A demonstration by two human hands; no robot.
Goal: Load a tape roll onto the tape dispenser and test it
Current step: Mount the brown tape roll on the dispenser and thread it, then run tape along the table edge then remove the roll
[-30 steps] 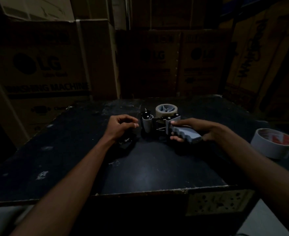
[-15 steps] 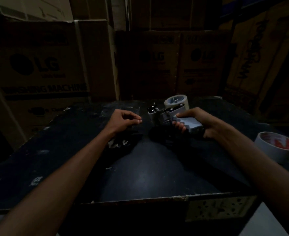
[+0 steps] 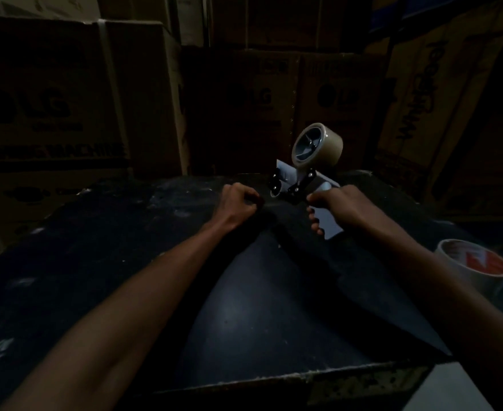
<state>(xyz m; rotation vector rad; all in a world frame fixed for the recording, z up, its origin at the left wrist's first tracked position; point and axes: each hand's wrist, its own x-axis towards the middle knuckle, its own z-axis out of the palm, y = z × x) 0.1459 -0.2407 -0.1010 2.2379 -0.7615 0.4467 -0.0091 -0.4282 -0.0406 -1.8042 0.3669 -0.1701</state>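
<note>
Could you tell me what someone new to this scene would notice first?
The eye goes first to the tape dispenser, held up above the dark table in the right hand, with a tape roll mounted on top. The left hand is curled into a loose fist just beside it, and it is unclear whether it holds anything. A second roll lies at the table's right edge, with stacked cardboard boxes behind.

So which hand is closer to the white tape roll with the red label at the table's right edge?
Right. The right hand, gripping the grey tape dispenser, is up and left of the white tape roll with the red label; the left hand, a loose fist, is farther left, beyond the dispenser.
</note>
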